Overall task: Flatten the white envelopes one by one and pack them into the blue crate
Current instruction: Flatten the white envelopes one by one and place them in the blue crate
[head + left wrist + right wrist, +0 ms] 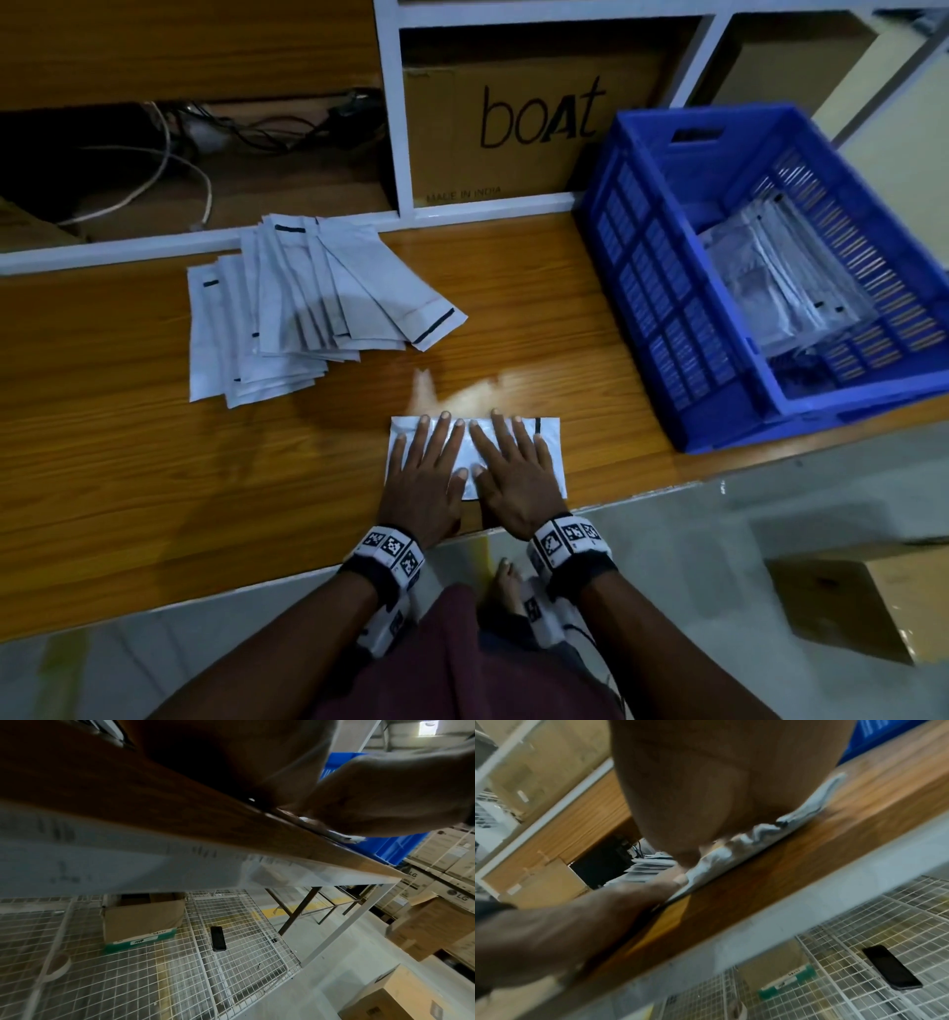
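Left hand (422,478) and right hand (513,475), fingers spread flat, pressing 1 envelope (550,452) at the desk (128,462) near edge, crate (667,288) far right. Looks light, thin, limp, crinkly, likely slick on the wood. Best pinched at the right short edge, then lifted flat. Stack (287,308) waiting far left.

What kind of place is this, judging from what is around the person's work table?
Probably a warehouse or packing station. Stacked LG cartons stand on the concrete floor, a "boAt" carton sits in the shelf behind the table, and white envelopes are being packed into a blue crate.
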A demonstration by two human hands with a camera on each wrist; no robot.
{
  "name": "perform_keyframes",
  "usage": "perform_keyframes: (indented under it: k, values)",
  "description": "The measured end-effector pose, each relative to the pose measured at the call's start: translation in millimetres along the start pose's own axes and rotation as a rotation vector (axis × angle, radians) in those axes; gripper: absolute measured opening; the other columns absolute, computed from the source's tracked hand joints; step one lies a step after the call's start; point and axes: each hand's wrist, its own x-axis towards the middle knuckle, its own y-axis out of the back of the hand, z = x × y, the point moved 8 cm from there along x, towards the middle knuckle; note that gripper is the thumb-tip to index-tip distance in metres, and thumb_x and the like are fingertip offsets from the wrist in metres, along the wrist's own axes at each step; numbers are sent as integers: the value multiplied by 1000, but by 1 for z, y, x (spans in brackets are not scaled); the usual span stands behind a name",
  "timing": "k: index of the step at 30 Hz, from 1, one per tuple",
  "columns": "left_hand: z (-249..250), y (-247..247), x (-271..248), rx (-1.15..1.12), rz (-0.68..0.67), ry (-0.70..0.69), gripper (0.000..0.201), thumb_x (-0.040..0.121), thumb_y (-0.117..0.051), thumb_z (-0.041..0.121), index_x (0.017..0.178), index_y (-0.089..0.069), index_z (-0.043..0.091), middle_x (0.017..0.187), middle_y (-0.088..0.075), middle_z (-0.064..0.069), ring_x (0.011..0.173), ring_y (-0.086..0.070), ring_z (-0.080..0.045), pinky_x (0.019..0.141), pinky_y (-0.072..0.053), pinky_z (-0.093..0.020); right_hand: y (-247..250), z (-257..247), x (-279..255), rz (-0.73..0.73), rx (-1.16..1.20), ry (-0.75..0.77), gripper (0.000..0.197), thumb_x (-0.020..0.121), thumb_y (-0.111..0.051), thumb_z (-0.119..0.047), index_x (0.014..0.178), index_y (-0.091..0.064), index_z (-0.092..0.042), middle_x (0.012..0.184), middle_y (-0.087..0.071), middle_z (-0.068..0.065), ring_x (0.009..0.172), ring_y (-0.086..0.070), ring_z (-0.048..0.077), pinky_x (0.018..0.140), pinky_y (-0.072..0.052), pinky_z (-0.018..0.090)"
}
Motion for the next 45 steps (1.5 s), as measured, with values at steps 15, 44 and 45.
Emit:
perform_keyframes:
  k: [15,44,45]
  values:
    - [-23,-2,-3,2,15,66,70,103,-23,63,164,-5,32,172,9,0,157,16,-29,125,4,-54,-6,11,-1,2,-62,-123,64,101,-12,-64,155,15,-44,162,30,-5,147,31,31,121,7,56]
    - [-16,0,2,58,16,54,70,101,-24,62,164,-13,33,172,1,-5,156,6,-43,123,-4,-64,-4,7,1,69,-100,-58,55,106,-11,-51,157,7,-45,164,25,-8,150,27,25,122,8,53]
    - [-16,-1,1,60,1,56,70,101,-22,63,164,-11,33,172,3,-4,156,8,-42,123,-3,-63,-5,7,1,63,-97,-61,55,106,-11,-51,157,8,-45,164,25,-8,150,27,25,122,9,53]
